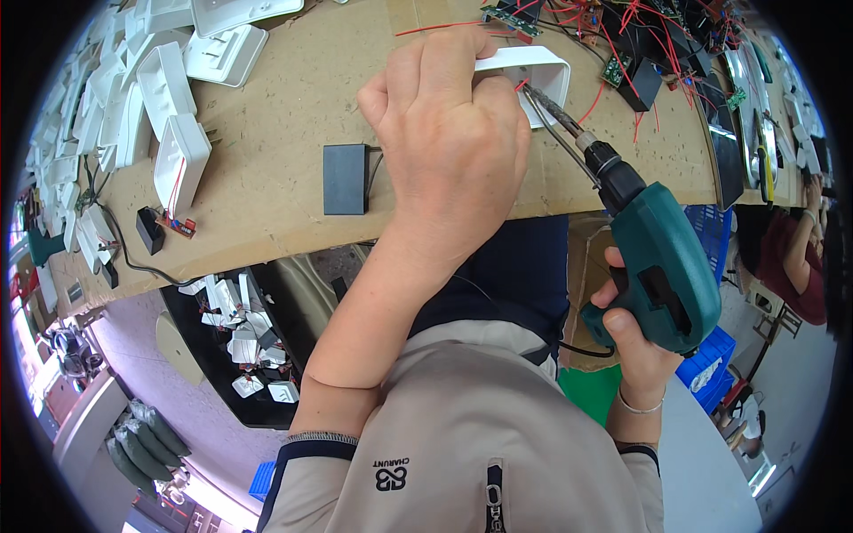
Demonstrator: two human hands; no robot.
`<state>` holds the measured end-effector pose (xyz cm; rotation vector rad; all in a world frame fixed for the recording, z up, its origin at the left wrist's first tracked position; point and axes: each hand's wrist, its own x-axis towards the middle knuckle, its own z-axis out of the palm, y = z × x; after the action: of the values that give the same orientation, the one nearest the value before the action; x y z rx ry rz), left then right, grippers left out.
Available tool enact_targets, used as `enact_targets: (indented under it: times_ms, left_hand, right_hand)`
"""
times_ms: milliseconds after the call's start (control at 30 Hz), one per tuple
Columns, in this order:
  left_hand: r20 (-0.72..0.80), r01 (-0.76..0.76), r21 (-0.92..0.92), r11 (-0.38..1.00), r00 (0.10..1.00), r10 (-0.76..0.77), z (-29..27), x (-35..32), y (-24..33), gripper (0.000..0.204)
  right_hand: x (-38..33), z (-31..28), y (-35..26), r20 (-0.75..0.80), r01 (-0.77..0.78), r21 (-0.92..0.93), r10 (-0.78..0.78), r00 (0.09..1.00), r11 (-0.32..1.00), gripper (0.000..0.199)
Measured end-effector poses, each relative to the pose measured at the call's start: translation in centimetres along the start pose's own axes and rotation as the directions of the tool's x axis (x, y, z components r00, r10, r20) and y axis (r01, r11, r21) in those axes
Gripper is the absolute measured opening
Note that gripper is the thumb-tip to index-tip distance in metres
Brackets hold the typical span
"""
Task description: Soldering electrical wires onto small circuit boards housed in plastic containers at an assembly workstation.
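My left hand (pixel 453 142) is closed on a white plastic housing (pixel 553 75) at the far middle of the bench; its fingertips are partly hidden behind the hand. A short red wire (pixel 522 85) shows inside the housing, by my fingers. In my right hand (pixel 635 333) is a green soldering gun (pixel 668 258), gripped by its handle. Its metal tip (pixel 546 105) reaches up and left into the housing's opening, close to the red wire; whether they touch I cannot tell. Left of my left wrist lies a flat dark grey box (pixel 345 180) with a black cord.
White housings (pixel 182 164) pile up at the left. Circuit boards, black blocks (pixel 641 87) and tangled red wires lie at the far right. A black crate (pixel 227 382) of white parts stands below the bench edge at left, blue crates (pixel 711 364) at right. Another person (pixel 791 258) sits farther right.
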<state>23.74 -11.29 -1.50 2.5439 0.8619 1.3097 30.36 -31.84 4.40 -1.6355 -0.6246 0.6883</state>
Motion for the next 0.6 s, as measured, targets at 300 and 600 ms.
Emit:
enact_targets:
  times_ms: [300,600]
  left_hand:
    - [-0.006,0.004,0.005,1.000,1.000,-0.004,-0.02,-0.01,0.00,0.005]
    - [0.003,0.012,-0.005,1.000,1.000,-0.012,-0.12,0.09,0.11,0.005]
  right_hand:
    - [-0.22,-0.19,0.15,0.009,-0.005,0.037,0.004,1.000,0.999,0.053]
    - [-0.62,-0.38,0.20,-0.001,-0.035,-0.052,0.035,0.999,0.998,0.070]
